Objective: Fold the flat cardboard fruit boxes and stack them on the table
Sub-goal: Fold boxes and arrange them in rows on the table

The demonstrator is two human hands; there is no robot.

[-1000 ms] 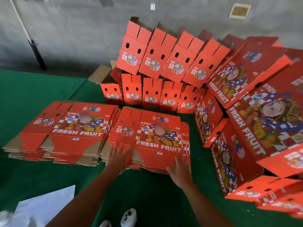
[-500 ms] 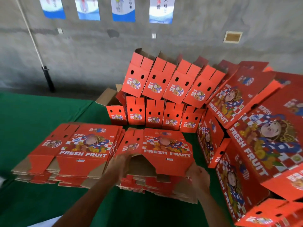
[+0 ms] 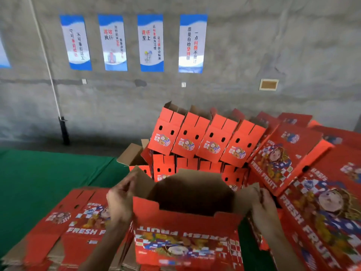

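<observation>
The opened box (image 3: 187, 229) stands between the two hands, mouth up, its long axis running from left to right, the print upside down. Both forearms reach forward. The left hand (image 3: 120, 202) has a closed grip on the left end flap; the right hand (image 3: 263, 204) grips the right end flap. Under the left hand lies the flat stack (image 3: 74, 227) on the green table (image 3: 48, 177).

Grey concrete wall (image 3: 254, 55) fills upper frame, stained and mottled. Four blue-and-white posters (image 3: 150, 43) with Chinese text hang in a row, upper centre-left; a fifth is cut off at left edge. White pipe (image 3: 46, 61) runs diagonally down at upper left into a black base. Small framed vent plate (image 3: 269, 84) at right of centre. Green table covering (image 3: 48, 178) at lower left.
</observation>
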